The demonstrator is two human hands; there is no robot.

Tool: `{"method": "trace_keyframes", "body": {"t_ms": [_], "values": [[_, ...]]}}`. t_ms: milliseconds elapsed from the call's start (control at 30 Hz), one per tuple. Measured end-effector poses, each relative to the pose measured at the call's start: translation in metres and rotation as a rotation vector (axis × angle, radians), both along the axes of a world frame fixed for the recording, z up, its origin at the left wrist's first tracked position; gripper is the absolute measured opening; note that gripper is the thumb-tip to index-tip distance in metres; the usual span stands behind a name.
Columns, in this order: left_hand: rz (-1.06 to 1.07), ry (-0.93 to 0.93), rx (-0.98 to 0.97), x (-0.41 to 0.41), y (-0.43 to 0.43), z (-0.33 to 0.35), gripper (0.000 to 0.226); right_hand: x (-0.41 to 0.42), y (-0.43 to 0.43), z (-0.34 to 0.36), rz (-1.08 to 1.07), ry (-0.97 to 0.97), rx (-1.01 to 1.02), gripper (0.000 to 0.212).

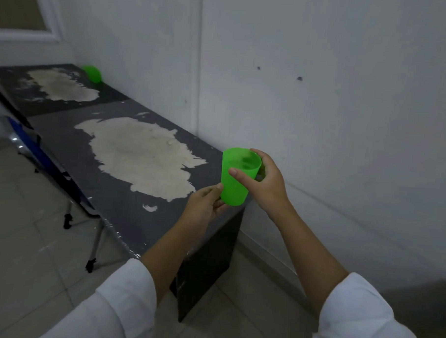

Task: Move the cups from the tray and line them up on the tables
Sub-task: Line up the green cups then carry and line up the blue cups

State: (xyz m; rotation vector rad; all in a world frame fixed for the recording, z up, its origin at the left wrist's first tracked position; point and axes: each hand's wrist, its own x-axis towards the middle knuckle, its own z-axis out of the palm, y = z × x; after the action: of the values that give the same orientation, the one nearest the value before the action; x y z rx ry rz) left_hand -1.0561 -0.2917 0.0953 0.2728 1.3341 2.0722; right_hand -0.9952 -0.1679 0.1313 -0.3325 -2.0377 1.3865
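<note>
A bright green plastic cup [235, 179] stands upright at the near right corner of the near dark table [118, 197], close to the wall. My right hand [265, 181] wraps around its rim and far side, thumb across the front. My left hand [206, 205] touches the cup's base from the left with its fingertips. A second green cup [92, 73] stands at the far end of the far table [13, 93], against the wall. No tray is in view.
Both tabletops have large worn, pale patches. A white wall [322, 96] runs along the tables' right side. A blue folding chair [46, 158] stands on the tiled floor left of the tables.
</note>
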Motion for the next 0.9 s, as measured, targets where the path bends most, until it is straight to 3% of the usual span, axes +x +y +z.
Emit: {"method": "trace_keyframes", "body": {"t_ms": [200, 400, 900], "values": [[-0.03, 0.006, -0.03, -0.11, -0.077, -0.006, 0.02, -0.098, -0.072, -0.006, -0.001, 0.003, 0.022, 0.043], [-0.115, 0.034, -0.119, -0.214, -0.165, -0.001, 0.021, -0.192, -0.158, -0.004, -0.023, 0.003, -0.024, 0.057], [-0.083, 0.021, -0.161, -0.455, -0.3, -0.005, 0.034, -0.443, -0.295, -0.016, -0.03, 0.043, -0.018, 0.058]]}}
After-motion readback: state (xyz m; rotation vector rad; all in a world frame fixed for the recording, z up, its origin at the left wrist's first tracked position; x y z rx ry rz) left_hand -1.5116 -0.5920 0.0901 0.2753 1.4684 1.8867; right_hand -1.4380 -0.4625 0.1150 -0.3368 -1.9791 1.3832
